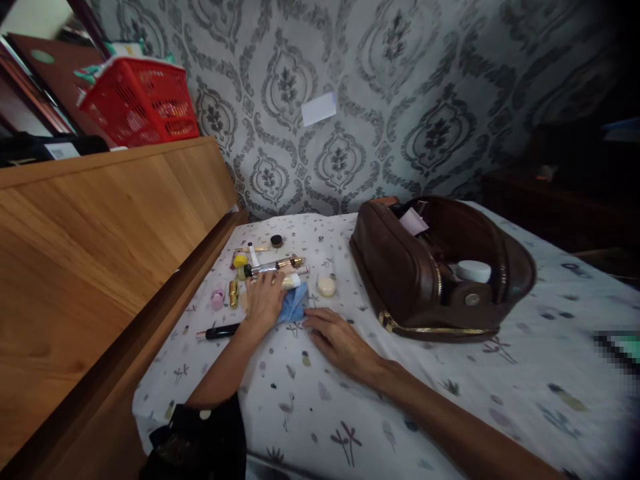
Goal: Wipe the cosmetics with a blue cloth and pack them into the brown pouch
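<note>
My left hand lies palm down among small cosmetics, its fingers spread and partly hiding what lies under them. Beside those fingers a tube with a white cap sticks out. A crumpled blue cloth sits between my hands. The fingertips of my right hand reach the cloth's right edge, with the thumb apart. Around my left hand are a gold lipstick tube, a small pink bottle, a silver and gold tube and a black pen-like stick. A round cream-coloured item lies ahead of my right hand.
An unzipped brown leather bag stands on the right, holding a white-lidded jar and other items. A small dark jar and a yellow item lie farther back. The wooden panel at left carries a red basket.
</note>
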Tool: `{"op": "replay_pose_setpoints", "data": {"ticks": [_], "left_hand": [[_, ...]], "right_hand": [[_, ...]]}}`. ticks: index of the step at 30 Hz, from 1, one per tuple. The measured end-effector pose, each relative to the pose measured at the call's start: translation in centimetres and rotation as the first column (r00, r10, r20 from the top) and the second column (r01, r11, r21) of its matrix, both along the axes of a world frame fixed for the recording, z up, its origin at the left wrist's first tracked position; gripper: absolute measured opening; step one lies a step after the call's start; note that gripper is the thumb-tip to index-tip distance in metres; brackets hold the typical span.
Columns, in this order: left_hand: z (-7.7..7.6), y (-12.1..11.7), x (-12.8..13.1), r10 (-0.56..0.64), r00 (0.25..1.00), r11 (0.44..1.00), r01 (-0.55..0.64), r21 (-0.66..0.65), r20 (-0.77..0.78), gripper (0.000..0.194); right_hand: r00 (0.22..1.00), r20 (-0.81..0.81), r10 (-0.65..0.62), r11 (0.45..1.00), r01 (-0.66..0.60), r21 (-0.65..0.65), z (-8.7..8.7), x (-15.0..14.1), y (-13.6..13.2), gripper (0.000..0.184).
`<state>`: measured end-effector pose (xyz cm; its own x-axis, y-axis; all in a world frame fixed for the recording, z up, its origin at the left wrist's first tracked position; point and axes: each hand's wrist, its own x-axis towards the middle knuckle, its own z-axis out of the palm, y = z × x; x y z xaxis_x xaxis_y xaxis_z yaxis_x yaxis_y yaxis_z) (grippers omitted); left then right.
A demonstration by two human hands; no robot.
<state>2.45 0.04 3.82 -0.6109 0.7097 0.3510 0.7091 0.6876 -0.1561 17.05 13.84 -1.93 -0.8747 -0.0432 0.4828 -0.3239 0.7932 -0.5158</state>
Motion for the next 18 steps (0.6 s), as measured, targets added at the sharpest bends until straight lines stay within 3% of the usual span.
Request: {"op": "replay_pose_setpoints", "data": {"ticks": [4, 8, 10, 11, 12, 14, 16, 18], "left_hand": [[0.5, -0.3, -0.8, 0.114, 0.992, 0.992, -0.116, -0.046, -0.053, 0.031], [1.2, -1.0, -1.1, 0.18, 0.982, 0.983, -0.177, 0.046, -0.05, 0.028], [1.5, -1.1, -0.6, 0.115, 0.992, 0.978, -0.12, 0.168, 0.042, 0.027], [1.5, -0.9, -0.2, 0.024, 0.99, 0.972, -0.055, 0.23, 0.136, 0.026], [1.5, -0.7, 0.2, -0.097, 0.963, 0.96, 0.024, 0.277, 0.251, 0.026], [1.3, -0.3, 0.8, -0.3, 0.826, 0.939, 0.166, 0.301, 0.477, 0.023], [1.1, 0.1, 1.0, -0.323, 0.749, 0.942, 0.194, 0.275, 0.579, 0.023], [0.9, 0.0, 0.8, -0.208, 0.829, 0.966, 0.091, 0.241, 0.519, 0.025]], "right_hand": [[1.0, 0.019, -0.009, 1.0, 0.009, -0.006, 0.2, 0.1, 0.0, 0.027], [1.0, 0.011, -0.015, 0.999, 0.015, -0.049, 0.3, 0.1, -0.1, 0.027], [0.999, 0.009, -0.042, 0.995, 0.043, -0.094, 0.4, 0.1, 0.0, 0.027], [0.998, 0.009, -0.067, 0.991, 0.067, -0.117, 0.5, 0.1, 0.1, 0.027], [0.995, 0.011, -0.096, 0.986, 0.097, -0.137, 0.5, 0.1, 0.2, 0.028], [0.988, 0.017, -0.155, 0.974, 0.156, -0.162, 0.7, 0.2, 0.4, 0.027], [0.978, 0.026, -0.209, 0.961, 0.21, -0.181, 0.9, 0.2, 0.7, 0.026], [0.97, 0.037, -0.242, 0.949, 0.244, -0.2, 0.9, 0.3, 0.9, 0.025]]}}
